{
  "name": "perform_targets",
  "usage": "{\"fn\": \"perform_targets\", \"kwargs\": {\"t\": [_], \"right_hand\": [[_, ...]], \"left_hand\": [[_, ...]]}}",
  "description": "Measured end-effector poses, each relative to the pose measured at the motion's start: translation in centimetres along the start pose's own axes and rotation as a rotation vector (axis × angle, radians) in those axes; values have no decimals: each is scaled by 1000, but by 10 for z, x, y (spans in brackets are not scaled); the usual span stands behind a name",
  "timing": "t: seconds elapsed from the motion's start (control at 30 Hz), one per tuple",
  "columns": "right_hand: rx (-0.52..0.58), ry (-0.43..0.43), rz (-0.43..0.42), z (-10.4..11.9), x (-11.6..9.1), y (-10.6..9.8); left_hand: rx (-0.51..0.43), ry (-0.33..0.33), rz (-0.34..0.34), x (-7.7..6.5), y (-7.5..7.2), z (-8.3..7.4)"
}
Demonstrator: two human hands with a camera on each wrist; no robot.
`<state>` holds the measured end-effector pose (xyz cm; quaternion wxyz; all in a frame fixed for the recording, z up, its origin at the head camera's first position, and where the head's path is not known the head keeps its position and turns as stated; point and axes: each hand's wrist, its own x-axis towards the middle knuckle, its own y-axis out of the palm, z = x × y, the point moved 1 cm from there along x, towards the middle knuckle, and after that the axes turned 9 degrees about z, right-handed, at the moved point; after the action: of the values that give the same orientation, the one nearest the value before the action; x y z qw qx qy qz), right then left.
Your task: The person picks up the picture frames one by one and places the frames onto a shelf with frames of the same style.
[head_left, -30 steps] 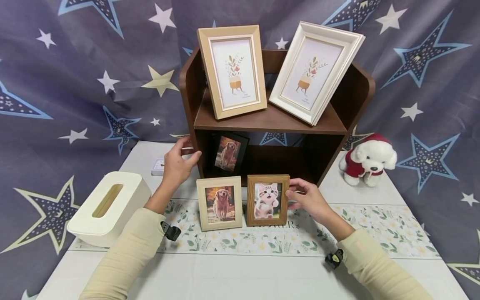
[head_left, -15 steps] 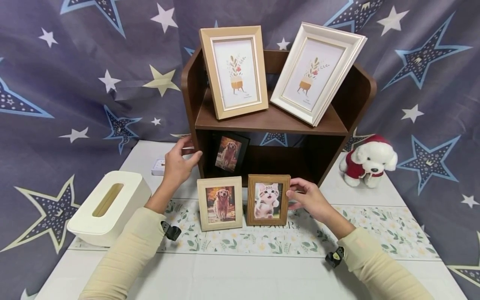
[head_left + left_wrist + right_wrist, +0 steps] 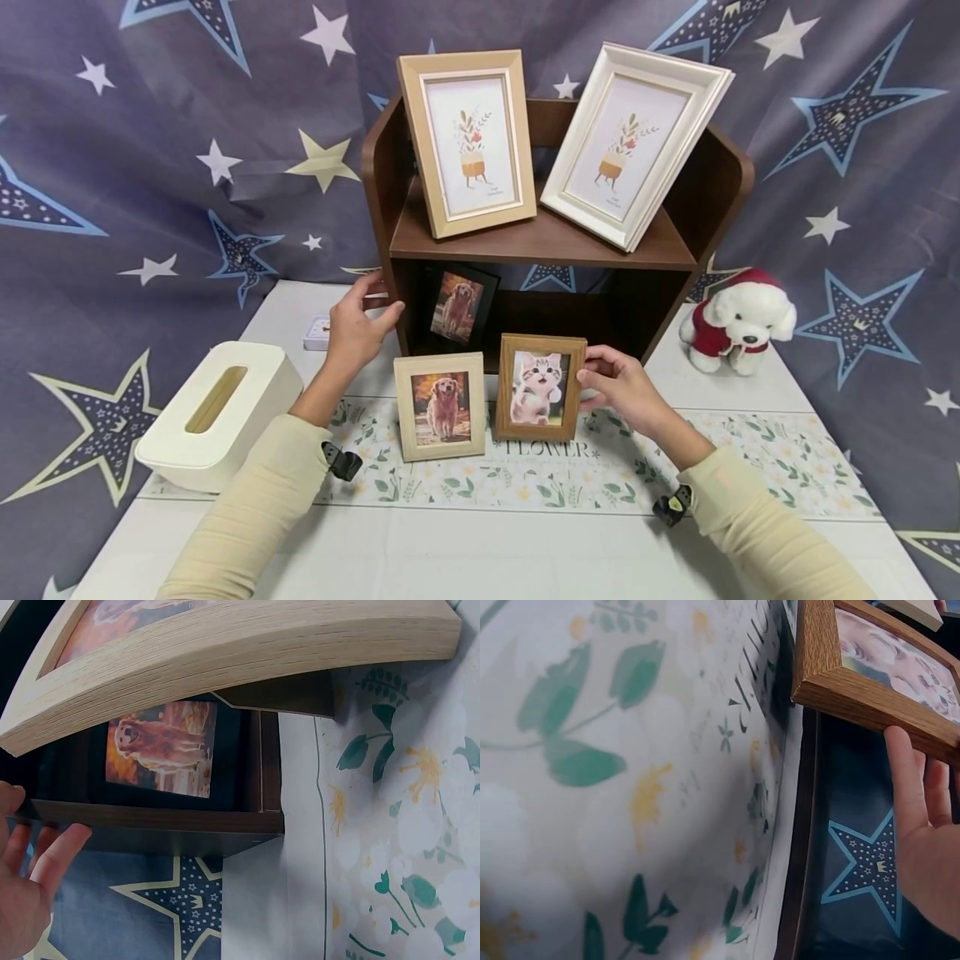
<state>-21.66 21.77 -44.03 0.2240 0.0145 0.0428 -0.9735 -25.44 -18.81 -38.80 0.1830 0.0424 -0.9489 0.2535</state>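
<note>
My right hand point(image 3: 618, 385) pinches the right edge of a brown wooden photo frame point(image 3: 506, 392) with a kitten picture. The frame is tilted and raised a little off the floral runner; the right wrist view shows my fingers on its side rail point(image 3: 900, 720). My left hand point(image 3: 358, 327) grips the left side panel of a dark brown shelf point(image 3: 540, 246), thumb on one face and fingers on the other in the left wrist view. A pale wooden photo frame point(image 3: 402, 408) with a dog picture stands on the runner. A black photo frame point(image 3: 487, 302) leans inside the lower compartment.
On the shelf's upper level lean a tan frame point(image 3: 417, 142) and a white frame point(image 3: 573, 142). A white tissue box point(image 3: 262, 400) stands left. A small white box point(image 3: 317, 333) lies behind it. A plush dog point(image 3: 738, 321) sits right. The floral runner point(image 3: 757, 458) crosses the table.
My right hand has raised the brown kitten frame slightly and tilted it, moving it a little to the right. My left hand and the other frames stay in place.
</note>
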Motion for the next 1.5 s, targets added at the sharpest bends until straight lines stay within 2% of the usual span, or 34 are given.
{"fn": "perform_targets", "kwargs": {"t": [0.33,0.77,1.07,1.5], "right_hand": [[7,-7,-45,8,4,-1],[10,-27,-92,12,11,-5],[50,-39,-135,14,18,-5],[81,-35,-199,14,27,-5]], "left_hand": [[28,1,13,0,-1,1],[10,14,12,1,-1,1],[-15,20,10,0,0,2],[2,7,14,0,-1,2]]}}
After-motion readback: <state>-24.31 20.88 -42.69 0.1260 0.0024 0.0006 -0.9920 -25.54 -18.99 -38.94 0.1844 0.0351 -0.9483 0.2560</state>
